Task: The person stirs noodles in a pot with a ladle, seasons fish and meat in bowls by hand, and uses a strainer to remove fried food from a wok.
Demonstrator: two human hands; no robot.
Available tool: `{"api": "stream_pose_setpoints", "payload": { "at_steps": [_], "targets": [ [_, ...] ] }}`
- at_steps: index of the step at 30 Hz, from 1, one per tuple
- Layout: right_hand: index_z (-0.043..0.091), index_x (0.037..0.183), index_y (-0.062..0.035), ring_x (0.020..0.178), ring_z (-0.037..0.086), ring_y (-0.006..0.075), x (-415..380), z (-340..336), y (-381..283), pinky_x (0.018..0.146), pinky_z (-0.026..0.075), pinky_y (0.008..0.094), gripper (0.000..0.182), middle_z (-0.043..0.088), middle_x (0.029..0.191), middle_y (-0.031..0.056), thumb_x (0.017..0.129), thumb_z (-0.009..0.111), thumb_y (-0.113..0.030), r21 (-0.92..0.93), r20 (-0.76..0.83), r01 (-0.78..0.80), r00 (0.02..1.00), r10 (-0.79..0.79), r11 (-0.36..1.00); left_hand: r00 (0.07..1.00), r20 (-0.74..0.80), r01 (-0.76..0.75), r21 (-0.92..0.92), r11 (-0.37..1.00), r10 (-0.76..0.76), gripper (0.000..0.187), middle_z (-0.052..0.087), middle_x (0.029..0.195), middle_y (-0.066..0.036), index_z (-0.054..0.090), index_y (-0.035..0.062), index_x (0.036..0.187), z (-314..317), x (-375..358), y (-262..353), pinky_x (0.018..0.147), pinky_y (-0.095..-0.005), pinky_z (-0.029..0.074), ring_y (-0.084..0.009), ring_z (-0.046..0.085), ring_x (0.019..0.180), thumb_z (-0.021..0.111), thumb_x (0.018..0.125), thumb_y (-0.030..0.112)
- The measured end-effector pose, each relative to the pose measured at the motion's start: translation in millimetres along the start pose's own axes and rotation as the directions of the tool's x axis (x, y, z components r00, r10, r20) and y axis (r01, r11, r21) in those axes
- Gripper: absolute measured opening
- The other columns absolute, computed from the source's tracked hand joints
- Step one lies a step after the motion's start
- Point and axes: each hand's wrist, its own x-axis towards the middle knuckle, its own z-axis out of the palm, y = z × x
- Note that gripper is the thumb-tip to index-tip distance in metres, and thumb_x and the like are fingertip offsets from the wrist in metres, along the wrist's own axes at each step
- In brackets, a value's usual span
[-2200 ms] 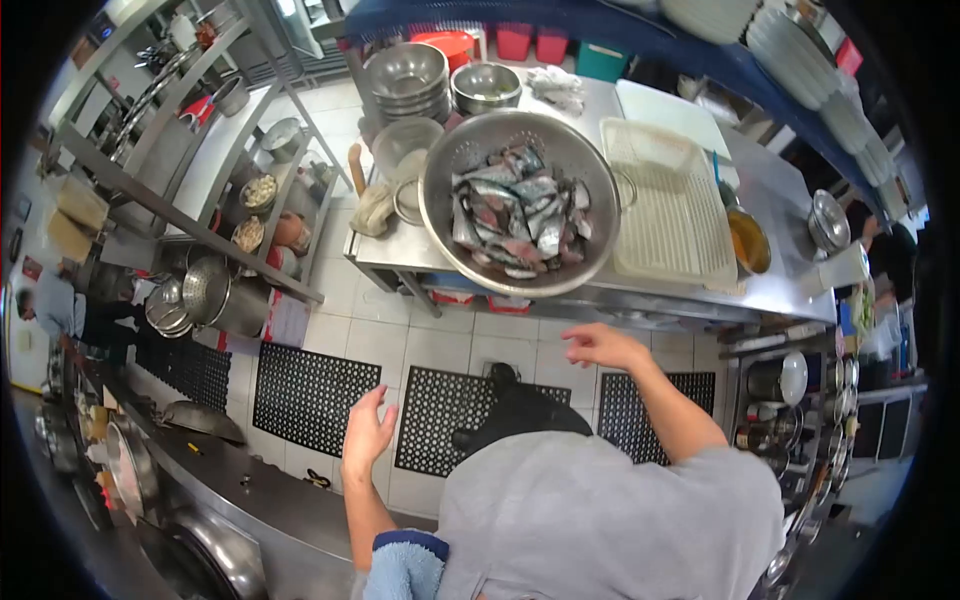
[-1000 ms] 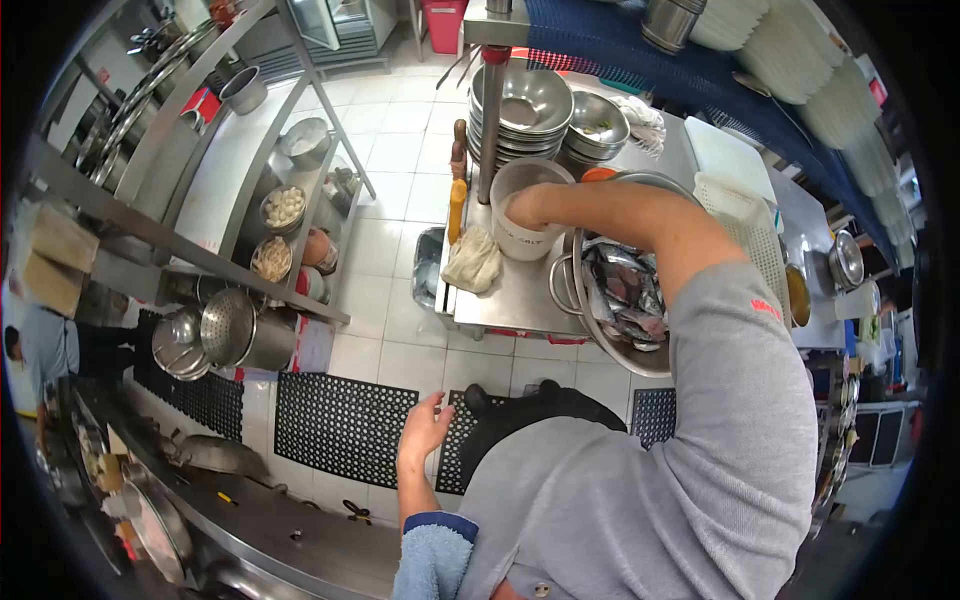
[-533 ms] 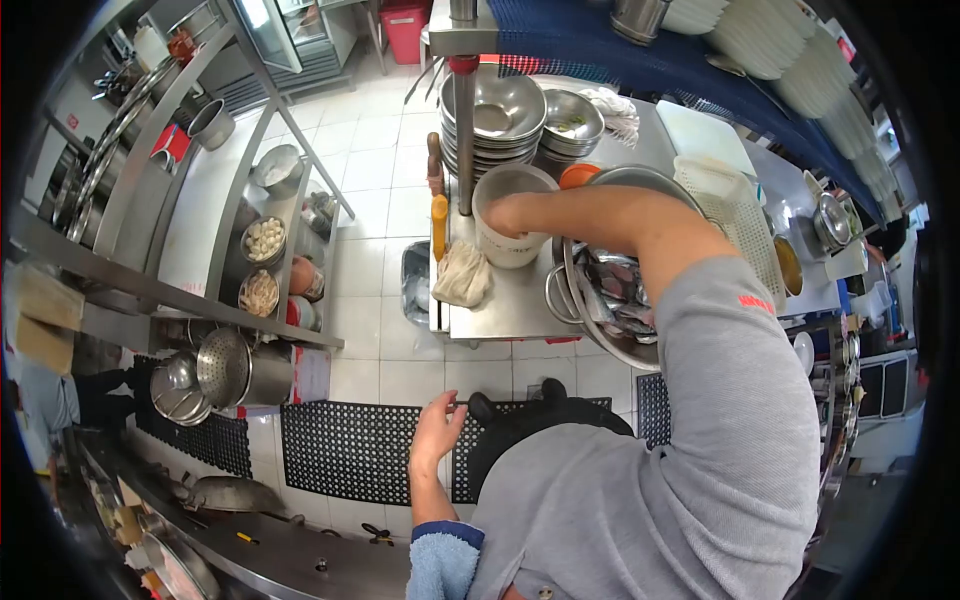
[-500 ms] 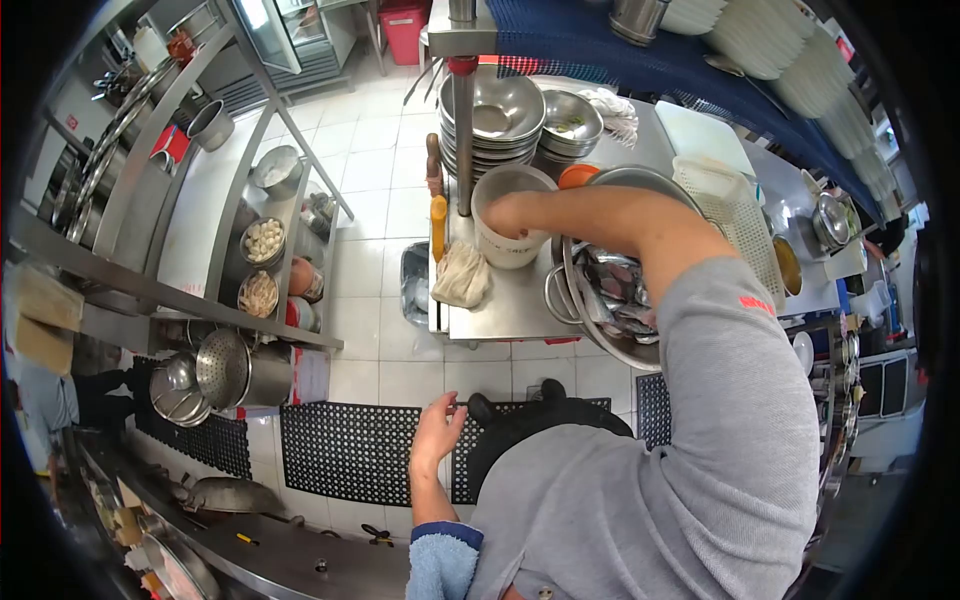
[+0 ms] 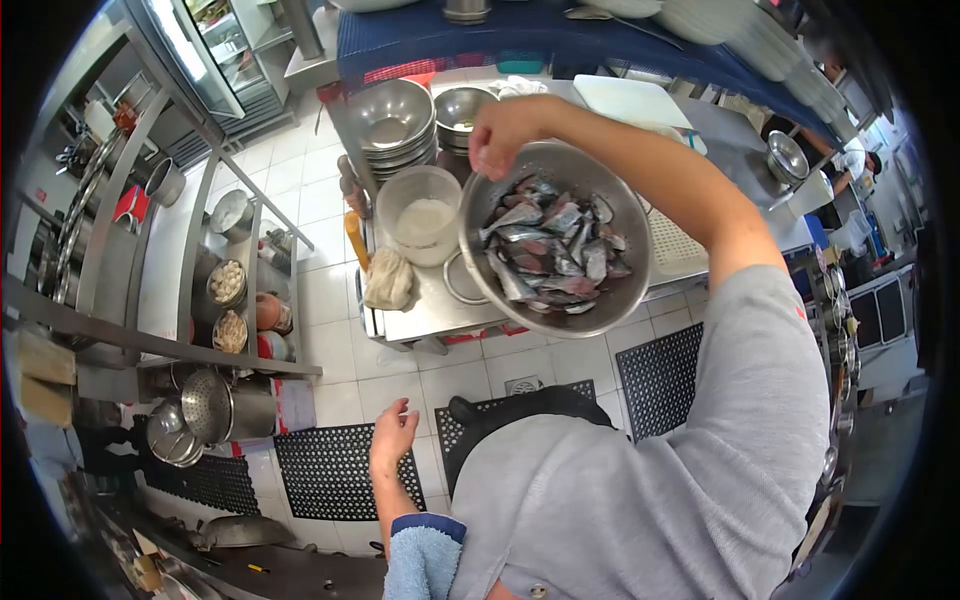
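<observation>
My right hand [image 5: 503,131] hovers over the far left rim of a big steel colander [image 5: 575,322] that holds several silvery cut fish pieces [image 5: 553,243]. Its fingers are bunched together, pointing down; whatever they pinch is too small to see. To the left of the colander stands a white tub [image 5: 420,216] with white grains inside. My left hand [image 5: 392,434] hangs low over the tiled floor, fingers loosely apart, holding nothing. A blue towel [image 5: 424,562] lies over my left forearm.
The steel table [image 5: 420,316] also carries stacked steel bowls [image 5: 389,121], a crumpled cloth [image 5: 388,280], a white perforated tray [image 5: 668,240] and a white board [image 5: 625,100]. Black floor mats [image 5: 665,380] lie below. A shelf rack [image 5: 225,290] with pots and tubs stands at left.
My right hand has come out of the white tub and moved right, over the fish in the colander. The view shifted, so the whole colander shows. My left hand stays low.
</observation>
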Motion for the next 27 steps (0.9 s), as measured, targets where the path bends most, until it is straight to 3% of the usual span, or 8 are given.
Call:
{"api": "stream_pose_setpoints", "payload": {
  "at_steps": [2,7,13,16,19,22,25,27],
  "targets": [
    [0.065,0.097,0.0058,0.073,0.068,0.0169,-36.9,18.5,7.4,0.065,0.056,0.0267,0.026,0.069,0.081,0.0108,0.074,0.068,-0.006,-0.061,-0.024,-0.014,1.000,0.012,0.998,0.999,-0.042,0.018,-0.005,1.000,-0.018,0.042,0.064,0.107,-0.024,0.056,-0.0039,0.118,13.4,-10.9,6.4,0.080,-0.0373,0.052,-0.0318,0.066,0.091,0.062,0.084,0.019],
    [0.070,0.083,-0.0014,0.061,0.067,0.0156,-50.6,33.8,50.7,0.056,0.054,0.0295,0.014,0.069,0.074,0.0103,0.071,0.067,-0.007,-0.391,-0.287,0.106,0.930,-0.230,0.914,0.995,-0.025,0.094,0.005,0.996,-0.094,0.043,0.063,0.109,-0.021,0.055,-0.0018,0.120,67.1,-44.8,46.6,0.084,-0.0354,0.051,-0.0285,0.065,0.094,0.061,0.085,0.023],
    [0.069,0.080,-0.0010,0.059,0.067,0.0192,-87.3,7.0,119.2,0.054,0.053,0.0321,0.010,0.069,0.073,0.0118,0.073,0.065,-0.006,-0.541,-0.504,-0.074,0.826,-0.252,0.838,0.989,-0.012,0.147,0.002,0.989,-0.147,0.041,0.063,0.110,-0.022,0.056,-0.0029,0.118,143.0,-96.7,84.3,0.084,-0.0367,0.051,-0.0310,0.065,0.097,0.061,0.085,0.022],
    [0.069,0.081,-0.0012,0.061,0.068,0.0192,-124.9,11.2,125.8,0.055,0.054,0.0316,0.010,0.069,0.076,0.0122,0.074,0.063,-0.006,-0.524,-0.364,-0.185,0.931,-0.022,0.831,0.982,-0.030,0.183,-0.017,0.983,-0.184,0.039,0.064,0.108,-0.021,0.057,-0.0009,0.116,163.9,-119.0,92.2,0.083,-0.0370,0.051,-0.0313,0.065,0.096,0.062,0.086,0.024],
    [0.068,0.086,0.0029,0.066,0.068,0.0211,-134.5,35.6,133.3,0.057,0.055,0.0311,0.012,0.067,0.078,0.0127,0.078,0.061,-0.001,-0.313,-0.233,0.075,0.960,-0.154,0.947,0.976,-0.033,0.214,0.009,0.977,-0.214,0.040,0.064,0.109,-0.021,0.057,-0.0006,0.117,169.0,-135.1,100.3,0.083,-0.0370,0.051,-0.0313,0.065,0.097,0.062,0.085,0.024],
    [0.067,0.087,0.0043,0.068,0.069,0.0230,-115.6,49.1,117.7,0.056,0.056,0.0296,0.013,0.067,0.083,0.0130,0.078,0.060,0.000,-0.163,-0.271,0.250,0.919,-0.287,0.954,0.977,-0.042,0.211,0.040,0.977,-0.210,0.041,0.063,0.109,-0.022,0.057,0.0001,0.118,168.8,-138.2,108.8,0.084,-0.0370,0.051,-0.0313,0.065,0.097,0.061,0.085,0.024],
    [0.068,0.086,0.0039,0.066,0.068,0.0223,-101.4,41.5,103.7,0.055,0.055,0.0303,0.013,0.068,0.081,0.0129,0.077,0.061,-0.002,-0.192,-0.439,0.186,0.862,-0.254,0.964,0.978,-0.053,0.202,0.051,0.978,-0.200,0.043,0.063,0.110,-0.023,0.056,-0.0011,0.120,163.5,-136.6,112.7,0.084,-0.0371,0.051,-0.0313,0.065,0.098,0.060,0.085,0.023],
    [0.068,0.084,0.0026,0.063,0.068,0.0202,-97.8,28.0,112.4,0.057,0.055,0.0313,0.013,0.068,0.075,0.0139,0.075,0.063,-0.004,-0.376,-0.537,0.029,0.807,-0.244,0.926,0.981,-0.083,0.182,0.052,0.982,-0.177,0.043,0.063,0.110,-0.023,0.055,-0.0019,0.120,160.5,-139.0,114.7,0.084,-0.0375,0.051,-0.0311,0.064,0.099,0.061,0.085,0.022]
  ]
}}
